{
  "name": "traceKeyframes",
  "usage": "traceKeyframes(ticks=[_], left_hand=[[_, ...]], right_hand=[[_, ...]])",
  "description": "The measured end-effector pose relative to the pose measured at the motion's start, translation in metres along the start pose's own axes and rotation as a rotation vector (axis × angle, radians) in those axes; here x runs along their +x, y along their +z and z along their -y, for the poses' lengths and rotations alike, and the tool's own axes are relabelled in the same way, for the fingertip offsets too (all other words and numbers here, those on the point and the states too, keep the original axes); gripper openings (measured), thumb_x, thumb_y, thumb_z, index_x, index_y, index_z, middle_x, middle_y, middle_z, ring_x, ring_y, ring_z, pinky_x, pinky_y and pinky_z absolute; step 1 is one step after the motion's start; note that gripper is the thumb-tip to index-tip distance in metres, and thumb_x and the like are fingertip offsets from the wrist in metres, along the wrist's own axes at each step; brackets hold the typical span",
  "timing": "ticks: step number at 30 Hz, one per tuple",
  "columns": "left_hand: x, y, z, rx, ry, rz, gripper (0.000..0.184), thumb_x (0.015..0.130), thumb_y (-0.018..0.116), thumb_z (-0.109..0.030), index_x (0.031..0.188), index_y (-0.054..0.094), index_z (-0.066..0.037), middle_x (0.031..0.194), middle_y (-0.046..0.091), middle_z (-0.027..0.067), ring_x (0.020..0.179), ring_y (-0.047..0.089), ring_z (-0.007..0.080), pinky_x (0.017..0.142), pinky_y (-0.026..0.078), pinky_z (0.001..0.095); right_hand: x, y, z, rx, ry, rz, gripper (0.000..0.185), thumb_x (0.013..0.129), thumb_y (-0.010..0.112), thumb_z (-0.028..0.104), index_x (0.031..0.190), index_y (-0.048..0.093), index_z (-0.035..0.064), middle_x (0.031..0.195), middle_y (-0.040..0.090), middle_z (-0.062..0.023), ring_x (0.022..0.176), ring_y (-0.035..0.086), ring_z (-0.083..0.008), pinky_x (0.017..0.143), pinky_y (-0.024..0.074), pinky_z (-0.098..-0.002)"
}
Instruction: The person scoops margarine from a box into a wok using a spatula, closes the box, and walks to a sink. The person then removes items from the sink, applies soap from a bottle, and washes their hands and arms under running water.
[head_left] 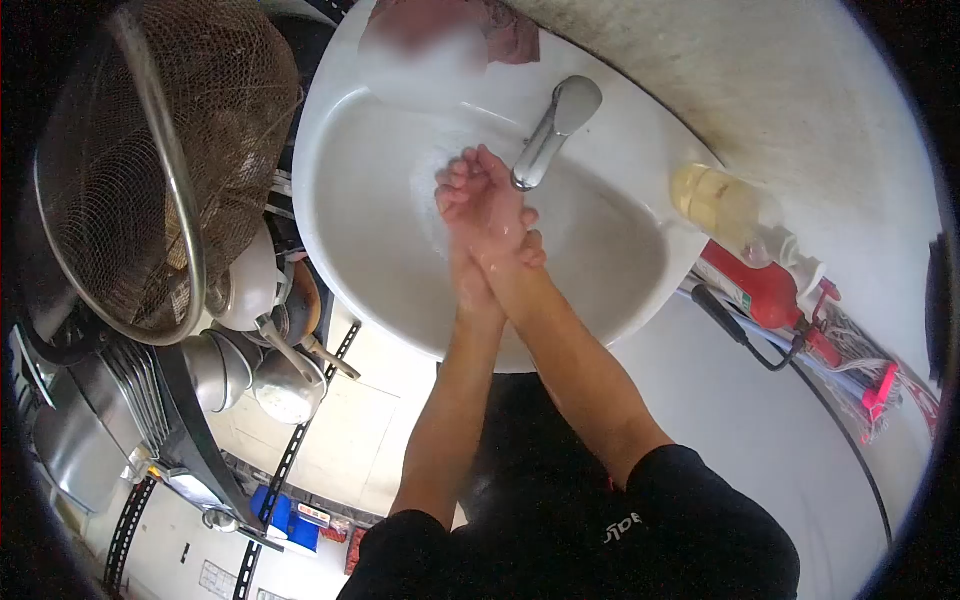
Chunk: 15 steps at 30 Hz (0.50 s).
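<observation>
Both hands are over the white sink (pixel 335 240), just below the tip of the chrome faucet (pixel 548 140). My right hand (pixel 487 205) faces palm up, with its fingers loosely curled and nothing held in them. Its skin looks wet and shiny. From beneath, my left hand (pixel 533 248) wraps round the right wrist; its fingertips show on the right side, while most of that hand is hidden under the right forearm. Whitish wet streaks lie in the basin left of the hands.
A clear bottle of pale yellow liquid (pixel 715 200) stands on the sink's right rim. A dark red cloth (pixel 512 35) lies at the back. Rightward is a red fire extinguisher (pixel 750 285). Leftward are a large wire-mesh strainer (pixel 215 130), several pans, and a metal bowl (pixel 290 385).
</observation>
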<state>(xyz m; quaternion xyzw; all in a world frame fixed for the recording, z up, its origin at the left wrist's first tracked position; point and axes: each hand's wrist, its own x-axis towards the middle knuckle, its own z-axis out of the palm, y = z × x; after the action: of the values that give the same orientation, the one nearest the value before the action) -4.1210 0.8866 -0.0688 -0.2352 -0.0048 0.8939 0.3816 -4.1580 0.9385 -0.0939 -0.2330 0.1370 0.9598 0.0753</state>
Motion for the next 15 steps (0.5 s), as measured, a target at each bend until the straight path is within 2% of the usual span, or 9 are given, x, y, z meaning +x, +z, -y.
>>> traceKeyframes(ticks=[3,4,6,7,8,10,12,14,15], left_hand=[[-0.004,0.016,0.019,0.73,0.18,-0.601,0.039,0.093,0.045,-0.039,0.113,0.048,-0.006,0.096,0.053,0.0085,0.076,0.055,0.0213,0.063,0.045,0.0328],[-0.001,0.025,0.018,0.814,0.219,-0.587,0.046,0.09,0.051,-0.04,0.122,0.042,-0.008,0.106,0.053,0.0104,0.088,0.054,0.0251,0.075,0.043,0.0378],[0.003,0.045,0.018,0.976,0.287,-0.56,0.072,0.086,0.063,-0.042,0.14,0.029,-0.01,0.126,0.053,0.0144,0.113,0.052,0.0327,0.1,0.04,0.0477],[0.01,0.013,0.011,1.219,0.4,-0.573,0.059,0.087,0.062,-0.035,0.134,0.036,-0.011,0.12,0.053,0.0117,0.105,0.052,0.0272,0.092,0.041,0.0421],[0.023,-0.044,-0.002,1.46,0.519,-0.574,0.046,0.088,0.06,-0.028,0.127,0.043,-0.011,0.114,0.052,0.009,0.096,0.052,0.0217,0.084,0.043,0.0365],[0.032,-0.058,-0.017,1.576,0.583,-0.576,0.034,0.09,0.057,-0.022,0.121,0.049,-0.01,0.109,0.053,0.0071,0.091,0.053,0.0169,0.078,0.043,0.0302],[0.035,-0.006,-0.026,1.329,0.469,-0.585,0.035,0.092,0.055,-0.023,0.123,0.049,-0.008,0.111,0.053,0.0086,0.096,0.053,0.0183,0.084,0.042,0.0289],[0.031,0.002,-0.011,1.647,0.552,-0.479,0.04,0.09,0.057,-0.028,0.122,0.049,-0.006,0.11,0.055,0.0102,0.098,0.054,0.02,0.086,0.042,0.03],[0.025,0.004,0.001,1.807,0.586,-0.421,0.043,0.089,0.058,-0.03,0.122,0.049,-0.004,0.109,0.055,0.011,0.099,0.054,0.0208,0.088,0.042,0.0306]], right_hand=[[-0.003,-0.024,0.009,-0.648,0.013,-0.172,0.025,0.092,0.054,0.029,0.084,0.053,0.0057,0.076,0.059,-0.0101,0.06,0.051,-0.0194,0.059,0.0436,-0.0295],[-0.012,-0.022,0.013,-0.7,0.062,-0.182,0.026,0.091,0.05,0.03,0.084,0.054,0.0054,0.08,0.058,-0.0103,0.068,0.05,-0.0174,0.061,0.0414,-0.029],[-0.028,0.01,0.015,-0.842,0.033,-0.214,0.029,0.093,0.049,0.031,0.094,0.054,0.0031,0.086,0.06,-0.0117,0.075,0.054,-0.0187,0.069,0.0437,-0.0296],[-0.036,0.019,0.015,-0.916,0.015,-0.231,0.031,0.093,0.048,0.032,0.099,0.054,0.0019,0.089,0.061,-0.0124,0.079,0.056,-0.0193,0.073,0.0449,-0.0298],[-0.039,0.015,0.01,-1.036,-0.11,-0.173,0.036,0.095,0.046,0.035,0.106,0.052,0.0014,0.093,0.06,-0.0124,0.084,0.057,-0.02,0.077,0.0454,-0.0308],[-0.045,-0.001,-0.003,-1.266,-0.369,-0.051,0.046,0.097,0.042,0.04,0.12,0.047,0.0002,0.102,0.06,-0.0123,0.094,0.057,-0.0215,0.085,0.0466,-0.0329],[-0.069,-0.014,-0.007,-1.321,-0.323,-0.071,0.054,0.098,0.037,0.041,0.134,0.035,0.0009,0.127,0.045,-0.0152,0.112,0.048,-0.0223,0.097,0.037,-0.0338],[-0.07,-0.022,0.0,-1.169,-0.234,-0.062,0.059,0.098,0.033,0.043,0.142,0.029,0.003,0.143,0.032,-0.0158,0.124,0.04,-0.0226,0.104,0.0315,-0.0349],[-0.061,-0.023,0.011,-0.99,-0.169,-0.044,0.06,0.099,0.03,0.046,0.143,0.028,0.0048,0.147,0.027,-0.015,0.126,0.038,-0.0225,0.105,0.0307,-0.0356]])
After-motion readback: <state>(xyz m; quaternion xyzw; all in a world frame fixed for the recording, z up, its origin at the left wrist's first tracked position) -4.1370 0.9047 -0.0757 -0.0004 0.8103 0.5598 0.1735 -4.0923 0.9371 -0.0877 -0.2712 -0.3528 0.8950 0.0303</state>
